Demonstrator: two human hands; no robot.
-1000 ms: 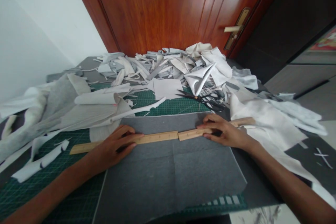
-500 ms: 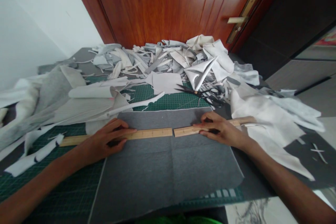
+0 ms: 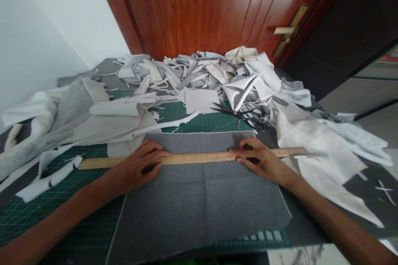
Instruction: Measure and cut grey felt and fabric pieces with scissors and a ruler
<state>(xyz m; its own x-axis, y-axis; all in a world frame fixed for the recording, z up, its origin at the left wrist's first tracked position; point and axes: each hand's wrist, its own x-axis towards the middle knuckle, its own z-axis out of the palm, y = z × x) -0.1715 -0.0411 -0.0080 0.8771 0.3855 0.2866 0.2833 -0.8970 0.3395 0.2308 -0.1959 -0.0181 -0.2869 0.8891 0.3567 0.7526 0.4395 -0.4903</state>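
A wooden ruler in two pieces lies across a dark grey sheet of fabric (image 3: 174, 207) that has creases down and across its middle. On the left piece (image 3: 185, 158) my left hand (image 3: 139, 166) is closed, thumb and fingers pinching its edges. My right hand (image 3: 259, 158) pinches the right piece (image 3: 217, 157) between thumb and fingers. Their inner ends meet near the sheet's vertical crease, forming one nearly straight strip. The ruler's outer ends stick out past both sides of the sheet.
Beyond the sheet, black scissors (image 3: 239, 114) lie on a green cutting mat (image 3: 199, 123). Pale fabric scraps (image 3: 205, 68) are heaped along the back by a wooden door (image 3: 192, 8). More cloth lies at the left (image 3: 74, 116) and right (image 3: 314, 140).
The small gap between the two ruler pieces has closed, and the right piece has levelled into line with the left. Both hands keep their grip. The camera view has shifted slightly.
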